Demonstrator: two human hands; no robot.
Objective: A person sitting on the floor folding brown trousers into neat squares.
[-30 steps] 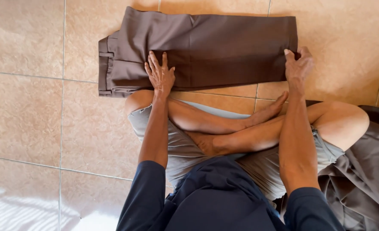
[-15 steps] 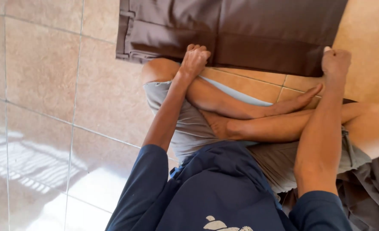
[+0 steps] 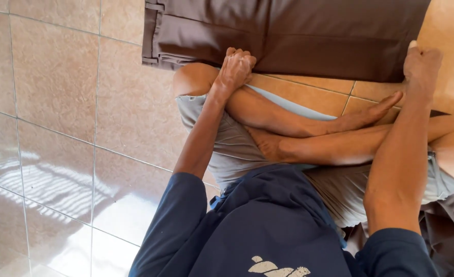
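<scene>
Gripped the near edge of the folded brown cloth trousers with left hand and right hand, both closed.

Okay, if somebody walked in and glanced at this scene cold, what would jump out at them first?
Probably the folded brown trousers lying flat on the tan floor tiles at the top. Both hands grip their near edge: the left hand closed near the waistband end, the right hand at the far right. Below them the person sits cross-legged, bare feet tucked together, in a dark blue top.
</scene>
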